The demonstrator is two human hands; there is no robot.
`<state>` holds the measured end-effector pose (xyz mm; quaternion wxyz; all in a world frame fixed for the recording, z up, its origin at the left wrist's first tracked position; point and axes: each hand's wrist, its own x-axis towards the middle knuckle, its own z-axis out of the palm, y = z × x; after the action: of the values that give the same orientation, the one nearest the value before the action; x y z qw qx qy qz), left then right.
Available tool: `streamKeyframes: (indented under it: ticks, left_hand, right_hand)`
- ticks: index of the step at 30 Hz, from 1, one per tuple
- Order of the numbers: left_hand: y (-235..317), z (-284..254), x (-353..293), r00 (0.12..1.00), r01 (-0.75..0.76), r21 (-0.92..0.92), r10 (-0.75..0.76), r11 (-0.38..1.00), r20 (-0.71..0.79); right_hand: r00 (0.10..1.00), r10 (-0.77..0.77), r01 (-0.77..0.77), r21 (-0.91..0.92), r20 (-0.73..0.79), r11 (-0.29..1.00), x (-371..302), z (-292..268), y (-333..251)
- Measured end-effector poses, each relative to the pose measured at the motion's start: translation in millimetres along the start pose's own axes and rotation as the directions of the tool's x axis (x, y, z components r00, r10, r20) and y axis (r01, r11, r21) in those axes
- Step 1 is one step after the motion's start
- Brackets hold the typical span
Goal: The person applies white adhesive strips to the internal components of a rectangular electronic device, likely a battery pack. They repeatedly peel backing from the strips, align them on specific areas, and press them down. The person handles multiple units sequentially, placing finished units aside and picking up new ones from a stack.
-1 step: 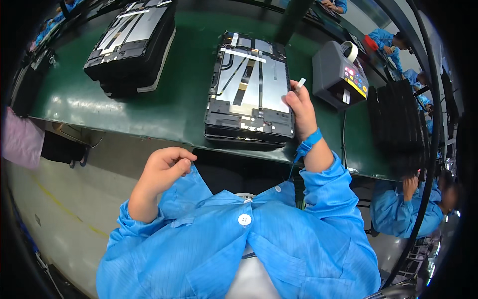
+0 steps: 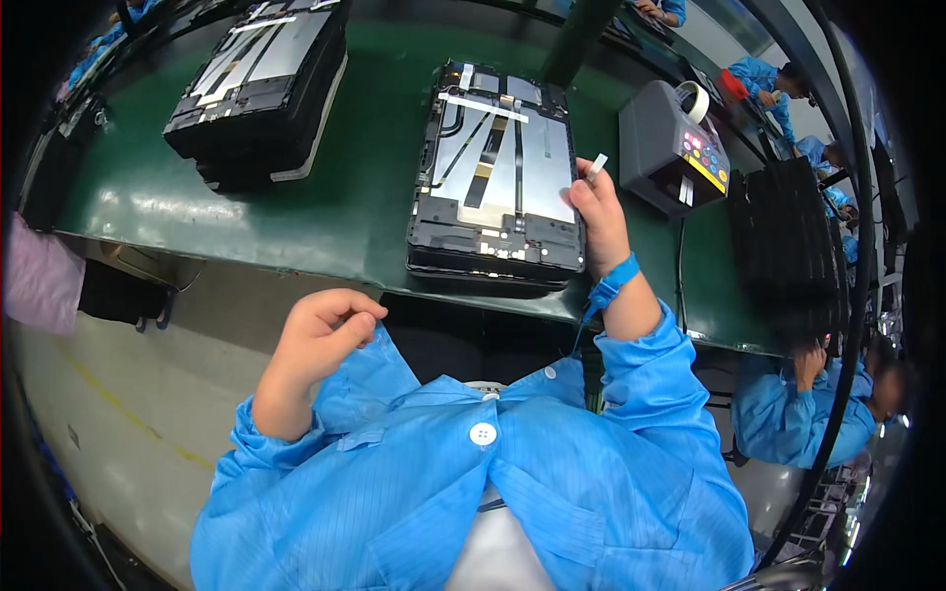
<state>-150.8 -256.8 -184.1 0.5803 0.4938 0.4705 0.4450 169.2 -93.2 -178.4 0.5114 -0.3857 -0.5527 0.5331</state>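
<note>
A stack of opened tablets (image 2: 537, 177) lies before me, silver panel, dark flat cables and circuit boards showing on the topmost one. My right hand (image 2: 603, 217) grips the stack's right side. Its thumb lies at the upper edge of the top tablet, and the other fingers are partly hidden along the side. A short white tape strip (image 2: 597, 166) clings to the index fingertip. Off the table's front edge, my left hand (image 2: 330, 335) hovers over my lap, fingers curled in and thumb against the index finger, with nothing visible between them.
A second tablet stack (image 2: 261, 89) stands on the green table (image 2: 374, 187) at left. Right of my hand is a grey tape dispenser (image 2: 665, 148) with a white roll. Black stacked trays (image 2: 788, 246) stand farther right. Nearby, a person in blue (image 2: 803, 404) works.
</note>
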Motion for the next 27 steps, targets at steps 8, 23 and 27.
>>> streamKeyframes:
  ticks: [8,23,27]
  left_hand:
    - [18.4,-21.6,26.4,0.850,-0.517,0.179,0.527,0.837,-0.005]
    - [28.9,-27.1,64.4,0.852,-0.468,0.618,0.509,0.631,0.125]
    - [37.7,-27.9,74.3,0.976,-0.191,0.435,0.216,0.880,-0.010]
  right_hand:
    - [1.000,0.020,-0.020,0.026,-0.023,0.999,-0.6,3.0,-2.9]
    - [0.997,-0.003,0.007,0.060,-0.083,0.998,2.8,-2.4,7.3]
    - [0.993,0.049,-0.031,0.159,-0.107,0.987,4.8,-1.4,8.2]
